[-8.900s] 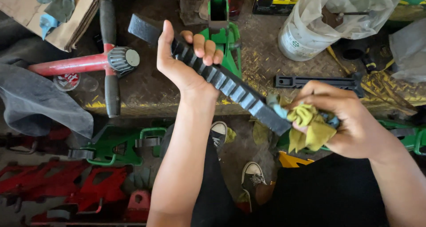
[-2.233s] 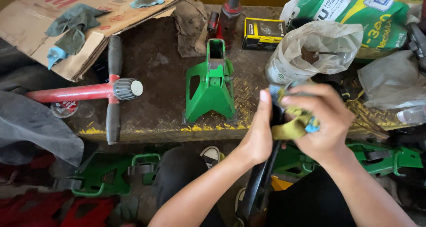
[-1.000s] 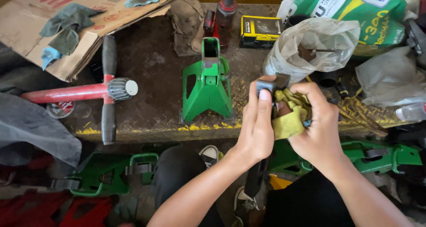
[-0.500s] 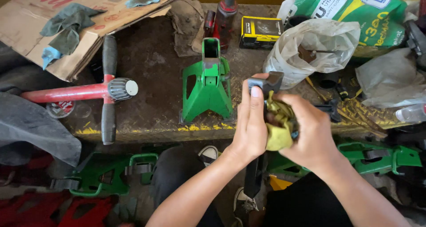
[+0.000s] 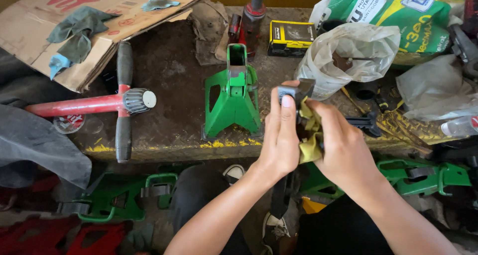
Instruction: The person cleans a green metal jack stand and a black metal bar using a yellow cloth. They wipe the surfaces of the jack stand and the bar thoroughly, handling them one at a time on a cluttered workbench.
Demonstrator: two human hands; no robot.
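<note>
A dark metal bar (image 5: 294, 93) is held upright above the bench edge, gripped by the left hand (image 5: 280, 138); a yellow rag (image 5: 311, 135) is pressed against it by the closed right hand (image 5: 346, 145).

A dark metal bar (image 5: 293, 93) is held upright by the left hand (image 5: 280, 135), and a yellow rag (image 5: 311, 135) is pressed against it by the right hand (image 5: 346, 145). A green stand (image 5: 233, 98) is seen at 9 o'clock from the hands, a white plastic bag (image 5: 348, 53) at 1 o'clock.
</note>
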